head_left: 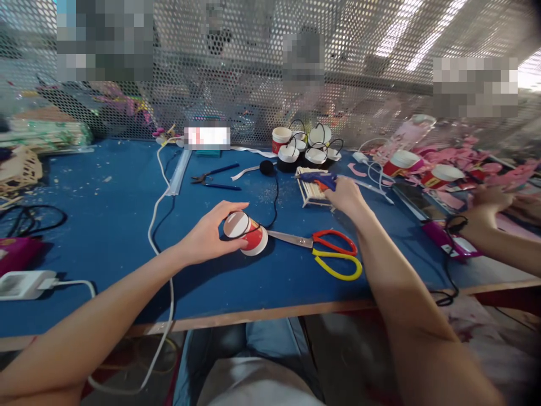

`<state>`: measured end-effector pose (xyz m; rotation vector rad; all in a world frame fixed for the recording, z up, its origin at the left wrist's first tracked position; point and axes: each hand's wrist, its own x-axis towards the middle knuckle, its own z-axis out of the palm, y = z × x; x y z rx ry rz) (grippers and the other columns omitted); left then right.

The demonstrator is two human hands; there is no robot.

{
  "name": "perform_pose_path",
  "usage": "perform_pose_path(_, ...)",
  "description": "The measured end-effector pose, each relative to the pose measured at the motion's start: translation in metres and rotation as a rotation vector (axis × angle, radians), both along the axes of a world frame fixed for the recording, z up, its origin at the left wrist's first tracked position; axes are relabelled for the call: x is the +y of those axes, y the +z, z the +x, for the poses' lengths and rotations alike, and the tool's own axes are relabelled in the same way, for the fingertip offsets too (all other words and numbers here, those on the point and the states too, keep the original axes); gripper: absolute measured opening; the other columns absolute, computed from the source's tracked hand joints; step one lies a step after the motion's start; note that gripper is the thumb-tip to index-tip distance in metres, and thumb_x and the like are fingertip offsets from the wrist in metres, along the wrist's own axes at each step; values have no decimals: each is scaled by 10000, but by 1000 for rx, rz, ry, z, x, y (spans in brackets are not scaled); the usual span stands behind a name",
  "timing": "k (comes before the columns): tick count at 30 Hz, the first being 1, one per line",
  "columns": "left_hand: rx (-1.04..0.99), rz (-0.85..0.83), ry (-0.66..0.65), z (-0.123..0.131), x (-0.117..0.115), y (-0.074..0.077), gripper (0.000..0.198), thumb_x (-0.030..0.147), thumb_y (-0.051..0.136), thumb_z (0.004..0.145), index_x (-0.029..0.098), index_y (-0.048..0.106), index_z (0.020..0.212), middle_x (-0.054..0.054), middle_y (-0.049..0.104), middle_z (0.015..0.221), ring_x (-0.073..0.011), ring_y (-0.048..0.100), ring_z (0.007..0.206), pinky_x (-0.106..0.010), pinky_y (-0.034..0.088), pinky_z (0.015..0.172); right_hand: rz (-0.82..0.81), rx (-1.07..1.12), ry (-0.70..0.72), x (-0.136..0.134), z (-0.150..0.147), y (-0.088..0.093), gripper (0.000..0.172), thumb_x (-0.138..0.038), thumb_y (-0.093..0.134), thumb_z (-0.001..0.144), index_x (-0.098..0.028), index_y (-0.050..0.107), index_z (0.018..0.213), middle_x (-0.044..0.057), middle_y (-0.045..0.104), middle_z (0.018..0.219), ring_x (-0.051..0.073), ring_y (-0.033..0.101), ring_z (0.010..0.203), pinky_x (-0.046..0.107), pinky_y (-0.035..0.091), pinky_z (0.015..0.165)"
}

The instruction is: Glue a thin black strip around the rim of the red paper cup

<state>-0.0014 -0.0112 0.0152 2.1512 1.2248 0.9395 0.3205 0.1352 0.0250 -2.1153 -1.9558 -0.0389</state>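
Observation:
My left hand [213,234] is wrapped round a small red paper cup [253,239], tilted on its side above the blue table. A black cord [276,200] runs from the cup to a small black ball of cord [267,167]. At the right, my right hand [344,197] grips a blue hot glue gun [316,177] with an orange trigger. Its nozzle points left, over a little wooden stick rack [315,197]. Scissors [310,241] with one red and one yellow handle lie between my hands, their tip close to the cup.
Several cups with black cord handles [315,152] stand at the back. Pliers [217,177] and clear glue sticks [180,172] lie left of them. A white cable [151,231] crosses the left side. Another person's hand [486,208] is at the far right, near pink pieces [499,175].

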Motion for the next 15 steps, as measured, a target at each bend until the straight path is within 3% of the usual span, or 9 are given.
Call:
perform_pose_path(3,1,-16,2,-2,1,1,612,385,677,744,248,437,1289,-93,526,1251,-243,560,1113,-409,461,960,141,172,-36,-8,-2,6,512,-240,597,724,-4,529,1173,229,638,1060,300,613,983,373,465,805)
perform_pose_path(5,-4,-23,7,-3,2,1,617,387,686,733,246,447,1284,-97,533,1246,-248,563,1110,-416,462,957,207,393,27,-19,-8,14,494,-226,647,675,-43,556,1124,185,648,1042,263,622,923,349,476,769)
perform_pose_path(8,-38,-39,9,-4,3,-1,621,375,700,719,233,464,1276,-107,540,1246,-249,570,1098,-416,465,948,79,714,242,-43,-24,27,285,-293,664,681,-126,618,908,67,664,794,167,594,647,289,467,572)
perform_pose_path(11,-111,-93,13,-5,5,-4,635,350,707,716,223,458,1286,-103,567,1211,-230,592,1054,-396,474,930,-5,800,387,-73,-46,33,209,-359,639,727,-169,586,658,-16,534,518,111,488,477,253,419,468)
perform_pose_path(15,-232,-153,-1,-7,9,-10,675,315,716,718,191,421,1312,-95,599,1124,-212,602,1021,-381,468,935,-139,905,568,-104,-68,26,233,-381,666,733,-158,658,803,19,646,667,109,530,502,251,456,461)
